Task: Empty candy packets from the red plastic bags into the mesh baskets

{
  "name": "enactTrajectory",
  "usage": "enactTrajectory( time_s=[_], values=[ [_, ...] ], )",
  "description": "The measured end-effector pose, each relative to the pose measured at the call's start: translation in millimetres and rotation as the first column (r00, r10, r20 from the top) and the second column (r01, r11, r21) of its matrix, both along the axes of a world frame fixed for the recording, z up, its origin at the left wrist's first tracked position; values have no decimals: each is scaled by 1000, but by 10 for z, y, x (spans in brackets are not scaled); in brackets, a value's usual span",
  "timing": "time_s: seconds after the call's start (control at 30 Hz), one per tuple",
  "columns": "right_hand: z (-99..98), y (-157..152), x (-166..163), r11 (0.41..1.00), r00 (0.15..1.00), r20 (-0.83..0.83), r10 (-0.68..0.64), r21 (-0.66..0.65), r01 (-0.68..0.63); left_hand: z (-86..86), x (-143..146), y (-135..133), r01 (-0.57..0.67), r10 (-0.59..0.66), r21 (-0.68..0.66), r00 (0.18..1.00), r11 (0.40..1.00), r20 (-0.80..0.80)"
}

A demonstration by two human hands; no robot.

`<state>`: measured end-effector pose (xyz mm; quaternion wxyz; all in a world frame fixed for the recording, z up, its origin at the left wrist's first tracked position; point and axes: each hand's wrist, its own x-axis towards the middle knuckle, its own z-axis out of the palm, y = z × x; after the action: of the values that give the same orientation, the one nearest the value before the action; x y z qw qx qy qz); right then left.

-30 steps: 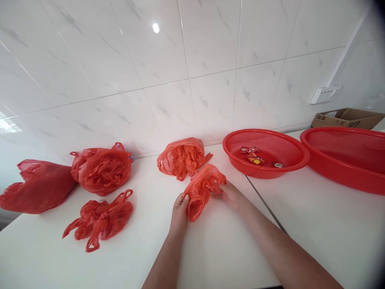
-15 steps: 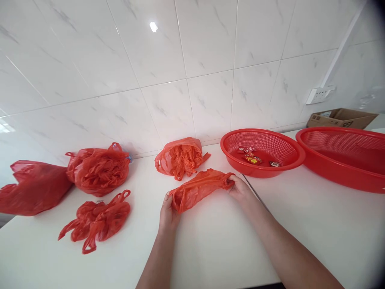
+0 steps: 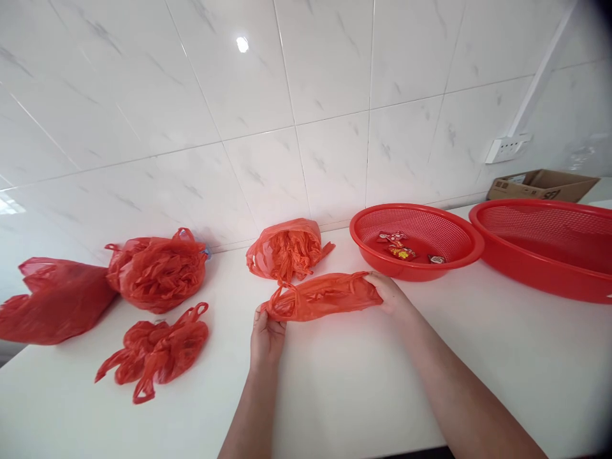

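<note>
A thin red plastic bag (image 3: 329,298) is stretched sideways between my two hands, just above the white table. My left hand (image 3: 268,338) pinches its left end, where a loop handle stands up. At the other end, my right hand (image 3: 386,292) grips the bag, with some of its fingers hidden by the plastic. Right behind the held bag lies a bundle of crumpled red bags (image 3: 285,250). Close to my right hand stands a red plastic basket (image 3: 421,273) with a few small printed packets (image 3: 400,250) inside.
A larger red basket (image 3: 545,274) stands at the right, before an open cardboard box (image 3: 545,186). On the left are a tied red bag (image 3: 160,357), a full bag of crumpled plastic (image 3: 157,271) and another red bag (image 3: 57,303). A tiled wall with a socket (image 3: 507,148) closes the back.
The held bag has been pulled straighter and more level, and its left loop handle now shows. My right hand has shifted slightly right. The other things stay put.
</note>
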<state>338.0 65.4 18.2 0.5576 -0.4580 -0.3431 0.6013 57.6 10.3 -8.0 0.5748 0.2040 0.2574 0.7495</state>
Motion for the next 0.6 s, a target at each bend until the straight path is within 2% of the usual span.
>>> enactTrajectory(
  time_s=[0.1,0.17,0.27,0.33,0.4,0.43,0.5,0.6],
  values=[
    [102,-38,94,995,995,8,100,-10,-100,-13,-15,20,-26,26,-6,999,1000,22],
    [129,-29,136,991,992,-10,123,46,-122,-25,-14,24,-23,24,-26,999,999,26],
    [110,27,167,993,1000,23,-4,121,1,-40,-1,22,-9,10,-50,1000,999,21],
    [79,55,155,979,971,170,-167,147,142,-46,7,21,0,2,-62,1000,998,29],
    [48,44,109,935,863,377,-337,240,260,-51,12,21,8,-4,-78,999,997,47],
    [38,21,73,906,789,463,-404,318,278,-53,14,22,15,-10,-87,999,996,53],
    [30,-52,-19,851,670,562,-486,477,218,-55,18,23,28,-23,-103,998,994,54],
    [59,-171,-170,775,596,607,-525,631,40,-40,29,23,55,-51,-103,998,993,41]
  ],
)
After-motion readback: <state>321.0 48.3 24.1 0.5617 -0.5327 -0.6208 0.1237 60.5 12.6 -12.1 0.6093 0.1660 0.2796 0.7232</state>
